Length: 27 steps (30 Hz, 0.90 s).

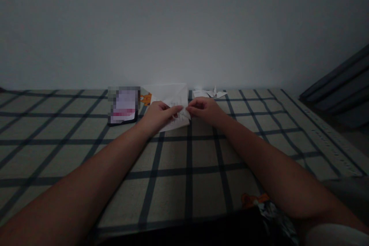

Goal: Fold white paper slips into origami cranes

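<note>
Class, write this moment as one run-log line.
left hand: on white paper | right hand: at paper's right edge | phone: left of paper

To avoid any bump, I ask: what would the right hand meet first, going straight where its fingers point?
The right hand would probably meet the small folded white paper; depth is unclear.

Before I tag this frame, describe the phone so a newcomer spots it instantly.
Start at the plain wall, where the far edge of the checked cloth meets it. Near that edge, left of the white paper and the person's left hand, is the phone. Its lilac screen sets it apart.
</note>
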Each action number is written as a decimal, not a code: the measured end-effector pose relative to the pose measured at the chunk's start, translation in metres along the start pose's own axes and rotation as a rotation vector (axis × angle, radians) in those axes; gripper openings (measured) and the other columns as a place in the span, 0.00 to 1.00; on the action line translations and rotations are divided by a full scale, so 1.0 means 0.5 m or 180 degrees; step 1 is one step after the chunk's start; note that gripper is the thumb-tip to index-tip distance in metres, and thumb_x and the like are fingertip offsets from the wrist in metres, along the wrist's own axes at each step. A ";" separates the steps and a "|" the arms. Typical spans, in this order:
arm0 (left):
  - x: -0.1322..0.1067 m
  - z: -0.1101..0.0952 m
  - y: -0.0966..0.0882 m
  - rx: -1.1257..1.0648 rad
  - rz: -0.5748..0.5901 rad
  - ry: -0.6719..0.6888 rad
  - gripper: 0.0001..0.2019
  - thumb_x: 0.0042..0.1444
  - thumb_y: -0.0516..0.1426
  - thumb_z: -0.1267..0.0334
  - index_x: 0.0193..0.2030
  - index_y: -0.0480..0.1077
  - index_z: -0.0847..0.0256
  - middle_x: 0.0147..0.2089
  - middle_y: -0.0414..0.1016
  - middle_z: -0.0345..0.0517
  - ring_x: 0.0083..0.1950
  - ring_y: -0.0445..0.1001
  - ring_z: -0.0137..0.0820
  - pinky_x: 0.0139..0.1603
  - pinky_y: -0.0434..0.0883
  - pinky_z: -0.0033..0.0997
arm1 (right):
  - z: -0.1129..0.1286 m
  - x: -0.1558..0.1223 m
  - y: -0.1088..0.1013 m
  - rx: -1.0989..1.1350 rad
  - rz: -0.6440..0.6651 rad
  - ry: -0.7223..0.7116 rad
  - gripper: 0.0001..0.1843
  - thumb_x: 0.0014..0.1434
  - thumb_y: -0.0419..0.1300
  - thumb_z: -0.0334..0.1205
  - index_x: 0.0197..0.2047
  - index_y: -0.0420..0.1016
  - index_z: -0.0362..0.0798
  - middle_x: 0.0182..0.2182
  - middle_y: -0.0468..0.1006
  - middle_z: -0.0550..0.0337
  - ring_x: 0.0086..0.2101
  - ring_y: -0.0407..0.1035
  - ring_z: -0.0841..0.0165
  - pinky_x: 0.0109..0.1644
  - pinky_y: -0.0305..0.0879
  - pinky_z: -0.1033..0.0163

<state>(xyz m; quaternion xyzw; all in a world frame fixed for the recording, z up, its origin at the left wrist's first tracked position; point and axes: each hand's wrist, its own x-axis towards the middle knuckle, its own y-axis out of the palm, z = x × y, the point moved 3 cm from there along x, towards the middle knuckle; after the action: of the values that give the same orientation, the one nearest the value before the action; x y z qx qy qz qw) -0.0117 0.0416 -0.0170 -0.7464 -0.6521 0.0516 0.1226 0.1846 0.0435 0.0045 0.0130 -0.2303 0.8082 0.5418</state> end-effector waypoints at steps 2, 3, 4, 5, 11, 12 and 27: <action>-0.005 -0.009 0.007 0.0103 0.0140 -0.0109 0.20 0.47 0.67 0.46 0.23 0.75 0.63 0.21 0.74 0.47 0.21 0.69 0.29 0.22 0.62 0.29 | 0.000 -0.001 -0.001 -0.0031 -0.0103 -0.0035 0.11 0.57 0.65 0.46 0.32 0.76 0.46 0.26 0.77 0.62 0.27 0.70 0.72 0.33 0.65 0.65; -0.007 -0.013 0.009 0.0123 0.0175 -0.0110 0.20 0.46 0.68 0.46 0.22 0.74 0.62 0.21 0.74 0.46 0.21 0.68 0.28 0.21 0.61 0.28 | 0.000 -0.002 -0.001 -0.0026 -0.0124 -0.0048 0.11 0.57 0.65 0.46 0.32 0.76 0.46 0.26 0.77 0.62 0.27 0.70 0.72 0.33 0.65 0.65; -0.008 -0.017 0.011 0.0131 0.0198 -0.0118 0.19 0.47 0.67 0.47 0.22 0.74 0.62 0.21 0.73 0.46 0.21 0.67 0.27 0.21 0.60 0.27 | 0.001 -0.003 -0.001 -0.0013 -0.0143 -0.0062 0.11 0.57 0.65 0.46 0.33 0.76 0.45 0.26 0.77 0.62 0.27 0.70 0.72 0.33 0.65 0.65; -0.010 -0.020 0.011 0.0132 0.0209 -0.0121 0.19 0.47 0.67 0.47 0.22 0.74 0.62 0.20 0.72 0.45 0.20 0.66 0.27 0.21 0.59 0.27 | 0.002 -0.003 0.000 0.0009 -0.0154 -0.0071 0.12 0.57 0.65 0.46 0.33 0.75 0.45 0.26 0.77 0.62 0.27 0.70 0.72 0.33 0.65 0.65; -0.014 -0.026 0.009 0.0099 0.0262 -0.0155 0.19 0.49 0.67 0.48 0.22 0.74 0.62 0.21 0.72 0.45 0.20 0.64 0.26 0.21 0.57 0.27 | 0.001 -0.003 0.003 0.0315 -0.0092 0.0085 0.13 0.55 0.67 0.48 0.33 0.75 0.45 0.26 0.77 0.62 0.27 0.70 0.73 0.33 0.66 0.65; -0.015 -0.026 0.009 0.0100 0.0274 -0.0146 0.19 0.49 0.66 0.48 0.22 0.74 0.62 0.21 0.72 0.45 0.20 0.64 0.26 0.21 0.57 0.27 | 0.000 -0.002 0.003 0.0361 -0.0068 0.0105 0.14 0.55 0.67 0.48 0.33 0.75 0.45 0.26 0.77 0.62 0.27 0.70 0.73 0.33 0.66 0.65; 0.001 -0.005 -0.004 0.0384 -0.0027 -0.0043 0.20 0.48 0.65 0.45 0.26 0.73 0.63 0.22 0.74 0.45 0.20 0.68 0.27 0.22 0.61 0.27 | -0.007 -0.003 0.007 0.0044 0.0368 0.0301 0.14 0.58 0.64 0.48 0.34 0.79 0.44 0.29 0.80 0.59 0.29 0.72 0.71 0.37 0.67 0.64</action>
<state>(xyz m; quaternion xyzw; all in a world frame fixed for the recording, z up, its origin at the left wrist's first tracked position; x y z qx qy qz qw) -0.0128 0.0421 -0.0139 -0.7345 -0.6518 0.0954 0.1632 0.1831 0.0424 -0.0003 -0.0347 -0.1992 0.8395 0.5044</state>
